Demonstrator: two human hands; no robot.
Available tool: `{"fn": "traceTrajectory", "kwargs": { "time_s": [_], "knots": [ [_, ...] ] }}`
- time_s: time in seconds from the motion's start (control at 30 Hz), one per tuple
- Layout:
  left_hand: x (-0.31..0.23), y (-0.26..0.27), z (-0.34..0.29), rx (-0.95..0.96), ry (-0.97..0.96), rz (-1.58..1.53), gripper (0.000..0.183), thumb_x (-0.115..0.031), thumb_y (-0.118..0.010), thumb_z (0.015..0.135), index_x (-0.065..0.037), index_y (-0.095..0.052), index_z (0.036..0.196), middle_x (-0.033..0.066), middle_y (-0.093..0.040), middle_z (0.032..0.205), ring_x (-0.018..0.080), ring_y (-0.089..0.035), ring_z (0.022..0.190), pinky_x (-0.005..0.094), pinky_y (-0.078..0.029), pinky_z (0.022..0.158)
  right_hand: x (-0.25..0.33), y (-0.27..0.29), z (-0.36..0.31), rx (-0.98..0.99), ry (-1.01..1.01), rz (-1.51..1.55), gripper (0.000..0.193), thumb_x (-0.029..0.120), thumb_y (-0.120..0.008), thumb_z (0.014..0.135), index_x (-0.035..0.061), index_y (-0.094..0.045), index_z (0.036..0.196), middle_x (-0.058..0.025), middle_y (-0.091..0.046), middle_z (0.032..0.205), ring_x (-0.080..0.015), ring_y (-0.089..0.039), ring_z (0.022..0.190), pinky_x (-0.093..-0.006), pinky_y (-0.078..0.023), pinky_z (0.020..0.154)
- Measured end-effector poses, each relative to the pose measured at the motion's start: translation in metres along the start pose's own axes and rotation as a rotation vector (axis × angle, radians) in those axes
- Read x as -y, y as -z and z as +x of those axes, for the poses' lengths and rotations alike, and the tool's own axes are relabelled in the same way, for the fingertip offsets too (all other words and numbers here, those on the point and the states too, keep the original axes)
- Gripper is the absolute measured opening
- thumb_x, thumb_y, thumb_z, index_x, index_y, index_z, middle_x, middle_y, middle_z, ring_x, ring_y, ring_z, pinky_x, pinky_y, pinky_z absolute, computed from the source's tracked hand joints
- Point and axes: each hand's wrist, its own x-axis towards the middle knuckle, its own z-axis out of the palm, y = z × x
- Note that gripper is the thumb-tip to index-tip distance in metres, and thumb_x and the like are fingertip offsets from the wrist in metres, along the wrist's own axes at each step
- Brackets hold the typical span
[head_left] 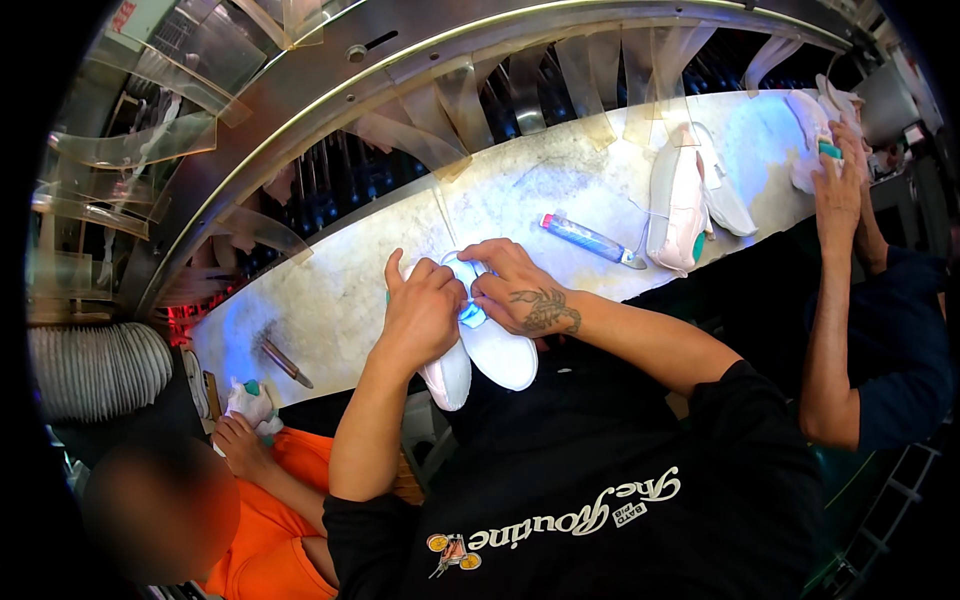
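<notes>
A white shoe point(447, 378) lies at the near edge of the bench, with a flat white sole-shaped piece point(503, 357) close beside it. My left hand point(424, 310) is closed over the far part of the shoe, its fingers bent inward and one finger raised. From the other side, my right hand point(518, 290) bends its fingers in at the far end of the sole-shaped piece. The fingertips of both hands meet over a blue-lit spot between the two pieces. What exactly the fingertips pinch is hidden.
A blue-handled tool point(590, 240) with a metal tip lies to the right, before another white shoe point(676, 205) and pale sole-shaped piece point(728, 195). A slim tool point(287, 362) lies left. Co-workers' hands work on both sides. Clear plastic strips point(430, 120) hang along the bench's far side.
</notes>
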Motion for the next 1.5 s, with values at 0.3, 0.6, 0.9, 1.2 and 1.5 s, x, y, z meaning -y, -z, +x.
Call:
{"fn": "traceTrajectory", "kwargs": {
  "time_s": [0.3, 0.6, 0.9, 1.2, 1.5],
  "knots": [
    [-0.002, 0.002, 0.003, 0.008, 0.039, -0.009, 0.009, -0.013, -0.078, 0.088, -0.014, -0.08, 0.097, 0.004, -0.072, 0.104, 0.0261, -0.062, 0.116, 0.0678, -0.02, 0.125, -0.007, -0.002, 0.002, -0.016, -0.015, 0.027, 0.019, 0.01, -0.078, 0.09, -0.0006, -0.072, 0.105, -0.0205, -0.057, 0.146, -0.042, -0.052, 0.135, -0.0522, -0.045, 0.112],
    [-0.053, -0.015, -0.12, -0.53, 0.512, -0.404, 0.049, -0.02, -0.091, 0.082, -0.001, -0.053, 0.106, 0.0127, -0.053, 0.095, 0.0309, -0.055, 0.088, 0.0405, -0.048, 0.081, 0.02, 0.072, -0.062, 0.075, -0.077, 0.136, 0.058, 0.03, -0.09, 0.083, 0.0081, -0.067, 0.131, -0.0243, -0.057, 0.147, -0.0451, -0.055, 0.136, -0.0535, -0.047, 0.114],
    [-0.067, -0.028, -0.14, -0.502, 0.477, -0.384, 0.046, -0.006, -0.083, 0.094, 0.007, -0.058, 0.13, 0.0187, -0.067, 0.117, 0.0258, -0.069, 0.104, 0.0381, -0.057, 0.091, 0.06, 0.041, -0.049, 0.057, 0.18, 0.142, 0.027, 0.021, -0.087, 0.085, 0.0116, -0.074, 0.107, -0.0079, -0.07, 0.115, -0.0339, -0.066, 0.123, -0.0594, -0.047, 0.116],
    [-0.083, 0.049, -0.096, -0.539, 0.45, -1.077, 0.044, 0.011, -0.062, 0.097, 0.008, -0.062, 0.141, 0.025, -0.063, 0.149, 0.0282, -0.068, 0.126, 0.0374, -0.059, 0.102, 0.141, 0.04, 0.007, -0.185, -0.11, 0.539, 0.031, 0.01, -0.075, 0.101, 0.0013, -0.068, 0.131, -0.0165, -0.066, 0.109, -0.034, -0.068, 0.097, -0.0413, -0.056, 0.084],
    [-0.115, 0.029, -0.078, -0.635, 0.189, -1.546, 0.05, -0.018, -0.061, 0.112, 0.011, -0.046, 0.149, 0.0287, -0.054, 0.157, 0.0321, -0.065, 0.133, 0.0419, -0.055, 0.112, 0.142, 0.052, -0.029, -0.335, -0.328, 0.559, 0.016, 0.012, -0.075, 0.103, -0.0005, -0.07, 0.113, -0.0151, -0.071, 0.105, -0.0293, -0.072, 0.092, -0.0376, -0.058, 0.082]
  ]
}}
